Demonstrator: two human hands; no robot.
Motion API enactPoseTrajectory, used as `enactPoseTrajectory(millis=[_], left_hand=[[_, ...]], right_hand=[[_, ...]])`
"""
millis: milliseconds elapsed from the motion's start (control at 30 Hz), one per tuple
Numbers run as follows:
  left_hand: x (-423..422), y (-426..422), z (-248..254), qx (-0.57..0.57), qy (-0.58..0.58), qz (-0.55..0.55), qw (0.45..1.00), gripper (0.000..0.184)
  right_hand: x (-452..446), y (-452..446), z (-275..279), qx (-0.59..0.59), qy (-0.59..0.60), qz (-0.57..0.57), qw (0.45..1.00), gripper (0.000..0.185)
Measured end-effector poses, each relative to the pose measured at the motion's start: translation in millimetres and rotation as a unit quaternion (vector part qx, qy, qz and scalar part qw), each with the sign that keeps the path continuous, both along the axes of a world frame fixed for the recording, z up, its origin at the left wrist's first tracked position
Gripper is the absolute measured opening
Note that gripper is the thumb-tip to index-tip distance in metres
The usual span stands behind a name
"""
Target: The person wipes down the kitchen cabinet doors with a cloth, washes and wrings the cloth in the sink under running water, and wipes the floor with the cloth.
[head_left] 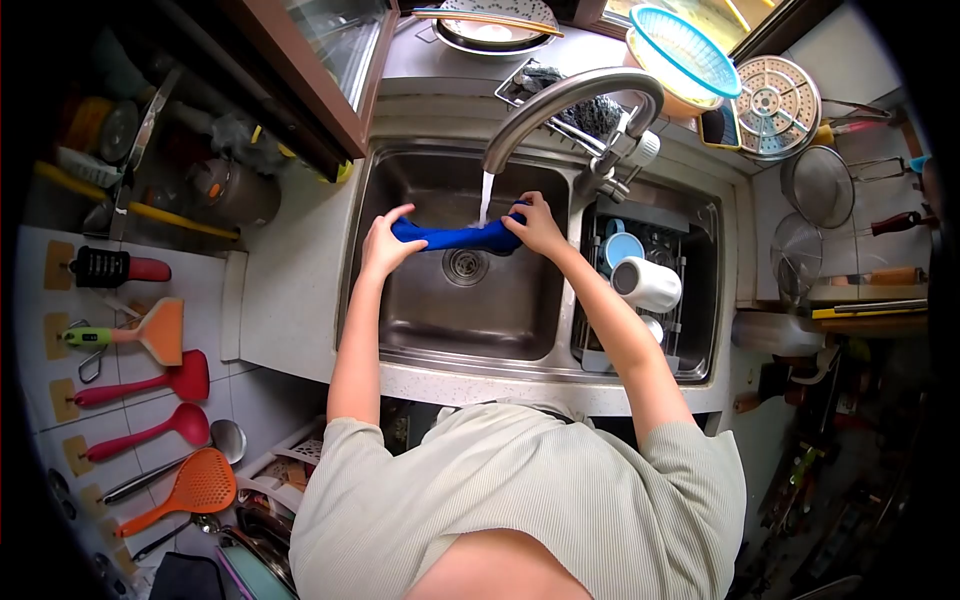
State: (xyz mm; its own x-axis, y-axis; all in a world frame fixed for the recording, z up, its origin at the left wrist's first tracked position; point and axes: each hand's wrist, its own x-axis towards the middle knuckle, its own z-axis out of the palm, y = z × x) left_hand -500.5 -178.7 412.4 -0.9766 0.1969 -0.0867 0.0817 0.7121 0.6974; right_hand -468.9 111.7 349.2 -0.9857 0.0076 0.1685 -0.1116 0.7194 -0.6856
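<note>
A blue cloth [455, 238] is stretched sideways between my two hands, above the left sink basin [460, 325]. My left hand [384, 244] grips its left end, the thumb lying along the near edge. At the other end, my right hand [538, 228] has its fingers closed on the fabric. Water [487, 195] runs from the curved metal faucet [560, 88] down onto or just behind the cloth's middle. Partly below the cloth, the round drain [465, 267] shows in the basin floor.
In the right basin, a rack holds a white mug [647, 284] and a blue cup [622, 249]. Bowls with chopsticks [490, 22] sit behind the sink. Utensils, including a red spatula [185, 377], hang at left; strainers [818, 187] hang at right. A window frame [330, 75] juts in at upper left.
</note>
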Motion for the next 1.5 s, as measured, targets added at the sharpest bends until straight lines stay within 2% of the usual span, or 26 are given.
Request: enactPoseTrajectory(millis=[33,67,100,133,200,233,300,333,367,433,500,533,567,667,733,767,800,900,1033,1133,1200,1300,1367,1433,1500], left_hand=[[3,3,3,-0.091,-0.051,-0.002,0.995,0.050],[7,5,2,-0.103,-0.026,0.001,0.994,0.035],[10,7,0,-0.116,-0.021,-0.016,0.993,0.036],[12,9,-2,-0.129,-0.016,-0.032,0.991,0.037],[15,11,-7,-0.140,-0.017,-0.076,0.987,0.042],[16,10,-19,-0.119,0.025,-0.106,0.987,0.041],[8,9,-55,-0.025,0.033,-0.116,0.992,0.040],[4,18,-58,0.076,-0.024,-0.089,0.993,0.037],[3,21,-60,0.185,-0.193,-0.062,0.962,0.035],[10,40,-64,0.294,-0.181,0.027,0.938,0.033],[9,58,-79,0.341,-0.201,0.090,0.914,0.030],[9,67,-84,0.377,-0.205,0.103,0.897,0.028],[10,76,-84,0.384,-0.194,0.119,0.895,0.027],[10,102,-84,0.413,-0.199,0.161,0.874,0.028],[13,118,-88,0.389,-0.196,0.178,0.882,0.030],[14,125,-92,0.384,-0.184,0.186,0.885,0.030],[16,133,-95,0.379,-0.182,0.211,0.882,0.029],[16,141,-103,0.455,-0.288,0.229,0.811,0.031],[23,138,-98,0.398,-0.282,0.212,0.847,0.046],[28,122,-89,0.452,-0.331,0.159,0.813,0.038],[29,118,-59,0.490,-0.338,0.191,0.781,0.030],[28,115,-29,0.521,-0.340,0.220,0.751,0.024],[26,117,-18,0.542,-0.336,0.216,0.739,0.024],[25,117,-14,0.537,-0.330,0.193,0.752,0.022],[22,114,-14,0.533,-0.329,0.157,0.764,0.020]], right_hand=[[-4,2,-15,-0.064,-0.005,0.000,0.998,0.030],[-9,5,-25,-0.128,-0.010,0.000,0.992,0.029],[-12,9,-35,-0.190,-0.015,0.000,0.982,0.029],[-12,13,-23,-0.309,-0.189,0.012,0.932,0.030],[-4,7,-3,-0.359,-0.210,-0.043,0.908,0.031],[-1,4,2,-0.383,-0.219,-0.071,0.895,0.031],[-4,5,-10,-0.412,-0.199,-0.090,0.884,0.035],[-4,3,-3,-0.427,-0.189,-0.100,0.879,0.037],[-3,2,4,-0.432,-0.225,-0.094,0.868,0.037],[0,-2,23,-0.442,-0.296,-0.084,0.843,0.039],[2,-10,30,-0.365,-0.353,-0.023,0.861,0.039],[0,-9,17,-0.361,-0.387,0.034,0.848,0.038],[5,-16,33,-0.352,-0.407,0.030,0.842,0.032],[0,-28,11,-0.395,-0.333,-0.059,0.854,0.023],[-1,-40,9,-0.450,-0.260,-0.108,0.847,0.019],[-2,-50,8,-0.458,-0.212,-0.146,0.851,0.024],[-2,-60,8,-0.413,-0.178,-0.157,0.879,0.024],[-2,-78,8,-0.266,-0.075,-0.188,0.942,0.029],[-5,-71,1,-0.200,-0.099,-0.204,0.953,0.026],[-4,-58,-14,-0.171,-0.105,-0.198,0.959,0.029],[-4,-41,-25,-0.150,-0.154,-0.176,0.961,0.032],[-4,-10,-59,-0.170,-0.040,-0.152,0.973,0.023],[0,6,-24,-0.263,0.020,-0.236,0.935,0.016],[4,19,16,-0.275,0.081,-0.348,0.893,0.019],[-8,46,15,-0.291,0.227,-0.402,0.838,0.025]])
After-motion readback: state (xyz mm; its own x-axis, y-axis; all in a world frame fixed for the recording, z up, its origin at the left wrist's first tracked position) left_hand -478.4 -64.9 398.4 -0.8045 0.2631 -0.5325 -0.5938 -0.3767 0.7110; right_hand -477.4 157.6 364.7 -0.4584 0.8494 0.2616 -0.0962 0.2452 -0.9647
